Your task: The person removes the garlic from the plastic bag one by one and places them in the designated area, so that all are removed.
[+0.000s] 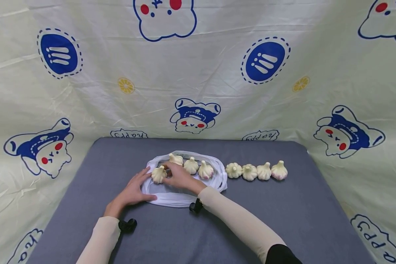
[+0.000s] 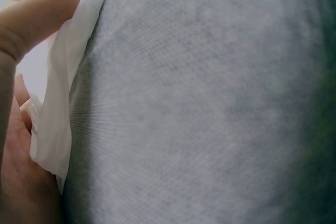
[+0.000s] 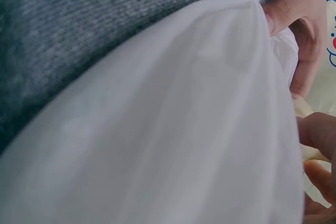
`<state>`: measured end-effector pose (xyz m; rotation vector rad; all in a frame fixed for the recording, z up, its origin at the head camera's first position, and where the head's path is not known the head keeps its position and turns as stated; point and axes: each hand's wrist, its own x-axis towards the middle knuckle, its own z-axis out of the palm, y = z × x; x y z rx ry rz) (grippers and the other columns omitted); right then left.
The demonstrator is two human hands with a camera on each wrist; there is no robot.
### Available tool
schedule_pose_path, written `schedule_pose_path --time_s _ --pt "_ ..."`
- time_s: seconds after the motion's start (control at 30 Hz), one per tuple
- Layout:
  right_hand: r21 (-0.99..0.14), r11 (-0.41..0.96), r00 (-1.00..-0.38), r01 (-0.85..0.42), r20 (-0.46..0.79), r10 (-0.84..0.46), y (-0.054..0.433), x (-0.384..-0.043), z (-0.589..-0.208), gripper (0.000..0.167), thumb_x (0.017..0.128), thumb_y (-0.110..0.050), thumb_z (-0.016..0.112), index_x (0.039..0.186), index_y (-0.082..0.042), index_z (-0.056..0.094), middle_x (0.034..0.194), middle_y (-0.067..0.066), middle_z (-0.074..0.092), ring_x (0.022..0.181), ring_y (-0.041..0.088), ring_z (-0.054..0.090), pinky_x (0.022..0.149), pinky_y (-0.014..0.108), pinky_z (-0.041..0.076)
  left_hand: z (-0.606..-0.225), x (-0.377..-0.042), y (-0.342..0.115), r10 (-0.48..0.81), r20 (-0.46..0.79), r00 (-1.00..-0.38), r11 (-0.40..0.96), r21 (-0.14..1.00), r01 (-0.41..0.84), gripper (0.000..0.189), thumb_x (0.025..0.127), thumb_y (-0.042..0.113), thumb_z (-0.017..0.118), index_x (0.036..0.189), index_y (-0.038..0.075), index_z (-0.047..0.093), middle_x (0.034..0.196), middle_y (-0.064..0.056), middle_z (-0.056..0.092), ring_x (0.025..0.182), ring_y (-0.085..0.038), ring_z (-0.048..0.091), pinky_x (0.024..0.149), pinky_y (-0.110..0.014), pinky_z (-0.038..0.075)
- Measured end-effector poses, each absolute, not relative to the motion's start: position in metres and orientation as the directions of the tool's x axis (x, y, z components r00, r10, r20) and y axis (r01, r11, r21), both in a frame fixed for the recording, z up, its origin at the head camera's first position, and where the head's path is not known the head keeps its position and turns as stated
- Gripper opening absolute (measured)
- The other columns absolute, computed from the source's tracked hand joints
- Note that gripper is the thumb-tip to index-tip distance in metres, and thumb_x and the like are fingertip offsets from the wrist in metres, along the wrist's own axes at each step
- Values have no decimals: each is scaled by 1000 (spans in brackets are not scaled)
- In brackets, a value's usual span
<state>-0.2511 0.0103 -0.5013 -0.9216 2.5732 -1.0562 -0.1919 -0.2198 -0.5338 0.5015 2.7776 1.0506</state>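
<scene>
A white plastic bag lies spread on the table with its mouth open upward. My left hand holds the bag's left side, thumb at the front rim and fingers farther back. My right hand reaches into the mouth and pinches a garlic bulb at the bag's left end. Inside the bag are more garlic bulbs. In the left wrist view my thumb lies against the white plastic. The bag's wall hides most of my right hand in the right wrist view.
Several garlic bulbs stand in a row right of the bag, the nearest close to its edge. A grey cloth covers the table. Behind it hangs a pale printed curtain.
</scene>
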Motion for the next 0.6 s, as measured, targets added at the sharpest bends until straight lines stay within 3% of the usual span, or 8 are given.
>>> schedule_pose_path --time_s 0.4,0.6 --pt "-751 491 -784 -441 57 -618 12 -252 -502 52 90 -3 70 140 2 56 128 18 67 114 28 69 96 30 57 -534 -192 -220 347 -17 -938 707 662 249 96 78 43 85 153 -1 44 170 -19 24 155 -48 19 124 -66 13" --pt "-681 549 -775 -485 44 -630 12 -251 -503 55 89 -12 78 138 -3 56 128 14 68 116 24 67 99 31 55 -532 -192 -219 351 -12 -936 703 663 255 96 78 43 85 153 -2 44 169 -20 24 155 -48 19 124 -66 13"
